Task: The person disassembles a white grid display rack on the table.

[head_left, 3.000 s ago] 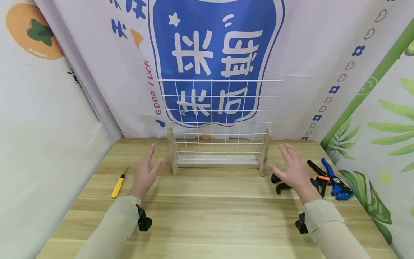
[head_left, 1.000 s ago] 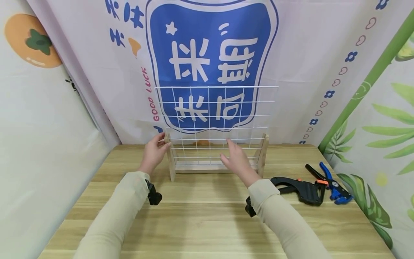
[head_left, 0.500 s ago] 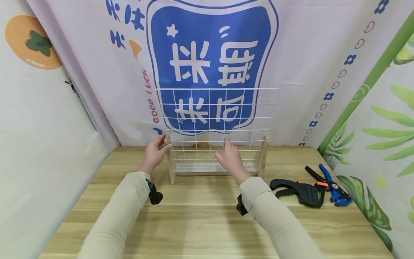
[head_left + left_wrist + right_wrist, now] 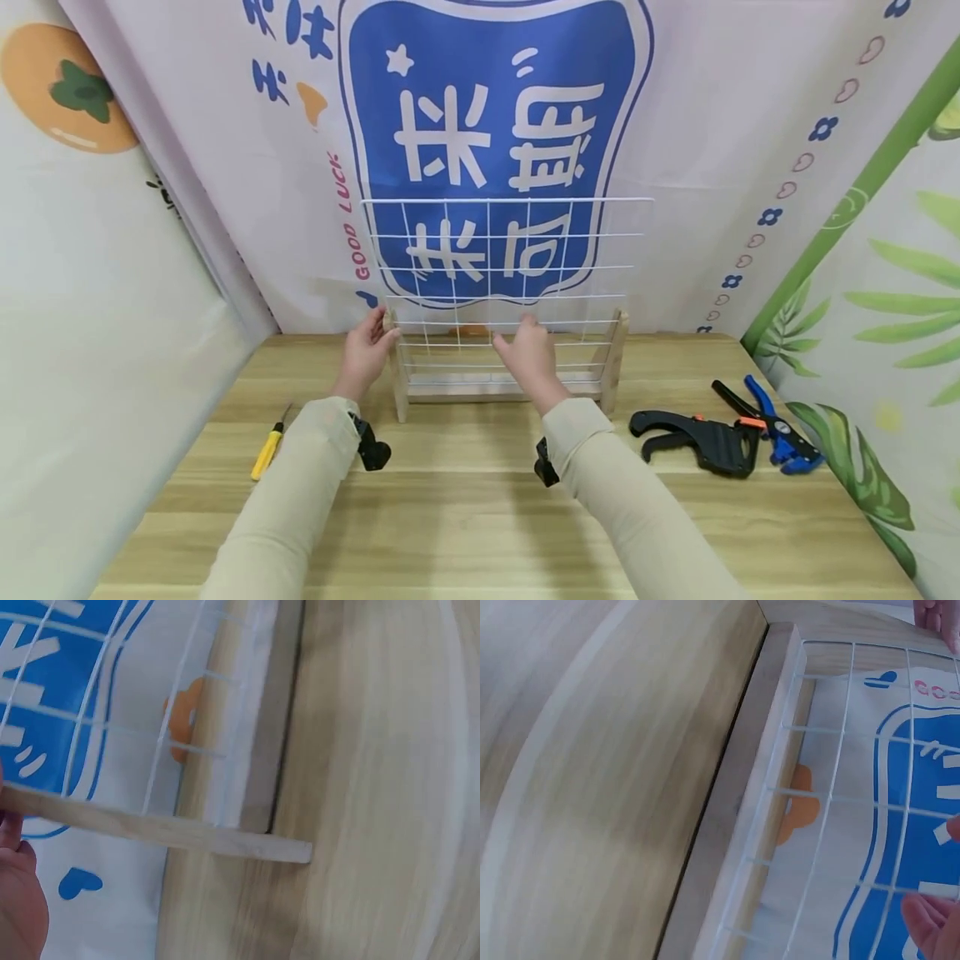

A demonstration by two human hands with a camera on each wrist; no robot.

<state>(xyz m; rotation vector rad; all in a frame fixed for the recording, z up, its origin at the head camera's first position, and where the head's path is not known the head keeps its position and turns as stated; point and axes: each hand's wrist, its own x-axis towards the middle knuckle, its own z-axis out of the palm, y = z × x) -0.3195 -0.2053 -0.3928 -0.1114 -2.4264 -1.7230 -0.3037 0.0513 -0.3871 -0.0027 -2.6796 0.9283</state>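
Observation:
A white wire grid (image 4: 510, 200) stands upright in a wooden stand (image 4: 465, 390) at the back of the table. At the stand's left post (image 4: 397, 379), my left hand (image 4: 365, 354) pinches the upper end between thumb and fingers. The left wrist view shows that hand (image 4: 21, 900) at its left edge, beside the same post (image 4: 187, 832). My right hand (image 4: 534, 358) is in front of the grid's lower middle, thumb and fingers curled at a wire. In the right wrist view its fingertips (image 4: 922, 919) meet a crosswire; the rest of that hand is out of frame.
A yellow-handled screwdriver (image 4: 268, 450) lies left of my left forearm. On the right lie a black pistol-shaped tool (image 4: 712, 442) with orange parts and blue-and-black pliers (image 4: 780, 437). A printed cloth (image 4: 705, 125) hangs behind the grid.
Both hands came inward from above the table to the stand and grid. Over the last second the right hand moved slightly left and its fingers curled; the left hand stayed at the post.

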